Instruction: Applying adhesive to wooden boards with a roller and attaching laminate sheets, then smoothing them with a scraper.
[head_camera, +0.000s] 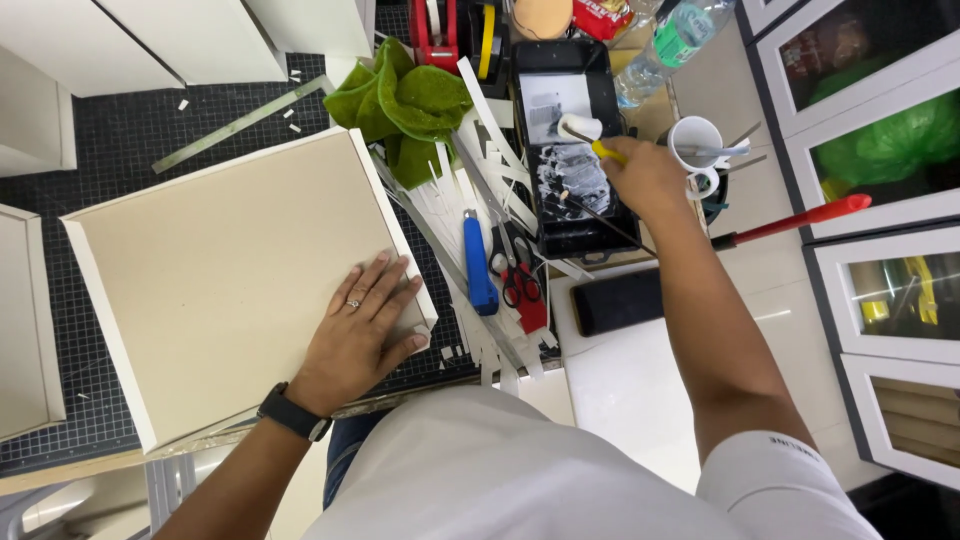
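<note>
Plainly, with the right hand gripping a small paint roller over the black paint tray, drips could land on the beige board that the flat, spread left hand presses onto the table.

Left hand flat on board. Knife and scissors right of board. Right hand holds roller over tray. Cup right of tray.
</note>
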